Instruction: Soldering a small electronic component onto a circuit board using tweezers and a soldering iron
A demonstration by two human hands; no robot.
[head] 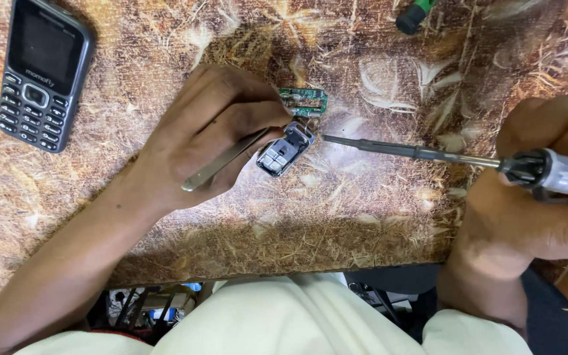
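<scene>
at the bottom of the frame, nearest the camera, the person's pale trousers (264, 319) fill the lower middle, with a tangle of cables (146, 306) on the floor showing past the counter edge at lower left. the counter (376, 223) itself is covered in a brown, straw-patterned sheet.

at the right edge of the frame the right hand (534, 190) is clenched around the handle of a soldering iron (428, 154), whose thin dark shaft runs leftward across the middle of the frame. its tip ends just beside the small parts at the centre.

at centre left the left hand (212, 128) has its grip closed on a pair of metal tweezers (221, 161), pinched between thumb and fingers, the rear end sticking out toward the lower left. the tweezer points reach to a small grey key-fob casing with buttons (284, 150), which lies tilted on the counter in the middle of the frame. touching its upper end, a little farther up, sits a small green circuit board (304, 101), partly hidden by the fingers.

farther off, in the upper left corner, a dark keypad phone (44, 69) lies flat on the counter, well apart from both hands. at the top edge, right of centre, the end of a green and black tool handle (414, 14) pokes into view.
</scene>
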